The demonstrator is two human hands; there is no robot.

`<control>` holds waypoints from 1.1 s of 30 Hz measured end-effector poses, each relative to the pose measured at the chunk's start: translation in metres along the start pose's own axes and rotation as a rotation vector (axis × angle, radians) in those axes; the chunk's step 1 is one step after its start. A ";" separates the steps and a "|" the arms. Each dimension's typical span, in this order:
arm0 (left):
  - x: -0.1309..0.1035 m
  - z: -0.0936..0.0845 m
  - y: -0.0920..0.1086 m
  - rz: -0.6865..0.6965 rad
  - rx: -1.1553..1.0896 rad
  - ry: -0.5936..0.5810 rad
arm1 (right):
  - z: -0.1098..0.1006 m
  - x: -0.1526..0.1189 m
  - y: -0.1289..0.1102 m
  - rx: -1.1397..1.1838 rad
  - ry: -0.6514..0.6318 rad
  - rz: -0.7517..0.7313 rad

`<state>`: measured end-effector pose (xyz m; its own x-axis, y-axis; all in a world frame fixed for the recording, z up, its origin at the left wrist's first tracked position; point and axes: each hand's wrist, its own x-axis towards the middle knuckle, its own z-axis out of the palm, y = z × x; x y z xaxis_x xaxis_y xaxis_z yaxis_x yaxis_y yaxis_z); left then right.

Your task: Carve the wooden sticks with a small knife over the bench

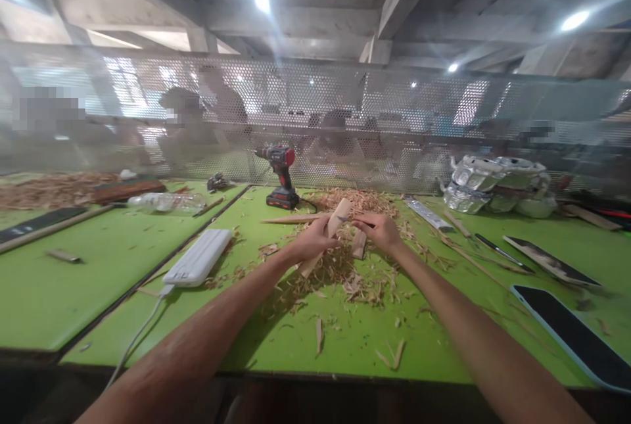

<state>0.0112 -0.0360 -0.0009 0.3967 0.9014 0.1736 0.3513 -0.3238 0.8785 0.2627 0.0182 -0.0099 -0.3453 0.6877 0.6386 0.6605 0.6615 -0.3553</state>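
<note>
My left hand [315,240] is closed around a flat, pale strip of wood [339,215], which slants up and away above the green table. My right hand [383,232] grips a small carving knife [344,219]; its thin dark blade lies against the wood's right edge, while the fingers hide most of the handle. Beneath both hands is a heap of wood shavings [355,286]. A short wooden block [359,244] rests among them, below my right hand. Behind my left hand a long tapered stick [286,219] points left.
A cordless drill [282,177] stands near the perforated screen [315,108]. Left are a white power bank [198,258] with a cable and a plastic bottle [166,202]. Right are a metal ruler-like strip [428,213], foil-wrapped bundles [493,184] and a phone [572,332]. People sit beyond the screen.
</note>
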 end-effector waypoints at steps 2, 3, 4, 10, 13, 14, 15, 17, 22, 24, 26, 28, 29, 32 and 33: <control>-0.003 0.001 0.006 0.014 0.005 -0.053 | -0.008 -0.001 0.014 -0.035 0.105 0.146; -0.005 0.003 0.010 0.025 0.007 -0.096 | -0.015 -0.002 0.023 -0.066 0.174 0.240; -0.007 0.005 0.014 0.038 0.007 -0.137 | -0.022 -0.003 0.032 -0.099 0.243 0.333; -0.009 0.010 0.018 -0.006 -0.038 -0.104 | -0.042 -0.003 0.048 -0.099 0.469 0.456; -0.004 0.005 0.009 -0.036 -0.024 0.003 | -0.028 0.003 0.028 -0.031 0.349 0.358; -0.002 0.004 0.005 -0.036 -0.026 0.033 | -0.022 0.004 0.019 -0.008 0.294 0.321; 0.000 0.003 0.002 -0.034 -0.035 0.052 | -0.015 0.004 0.010 0.014 0.239 0.280; 0.002 0.003 -0.002 -0.031 -0.065 0.068 | -0.002 0.004 -0.006 0.047 0.136 0.178; 0.004 0.009 -0.002 -0.017 -0.067 0.144 | 0.013 0.000 -0.026 0.104 0.030 0.045; 0.004 0.012 -0.001 -0.012 -0.057 0.176 | 0.012 0.000 -0.026 0.124 0.027 0.042; 0.004 0.013 -0.001 -0.016 -0.055 0.172 | 0.008 0.000 -0.024 0.127 0.022 0.020; 0.004 0.014 -0.002 -0.004 -0.058 0.154 | 0.006 0.000 -0.021 0.117 0.018 -0.003; 0.003 0.014 -0.002 0.010 -0.060 0.146 | 0.005 0.000 -0.020 0.109 0.014 -0.011; 0.003 0.012 -0.005 0.055 -0.068 0.108 | 0.005 0.000 -0.016 0.076 0.013 -0.023; 0.003 0.012 -0.005 0.061 -0.067 0.096 | 0.006 -0.001 -0.015 0.066 0.018 -0.028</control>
<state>0.0205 -0.0354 -0.0102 0.3316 0.9049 0.2670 0.2702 -0.3622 0.8920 0.2494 0.0096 -0.0087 -0.3506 0.6632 0.6613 0.6050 0.6994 -0.3806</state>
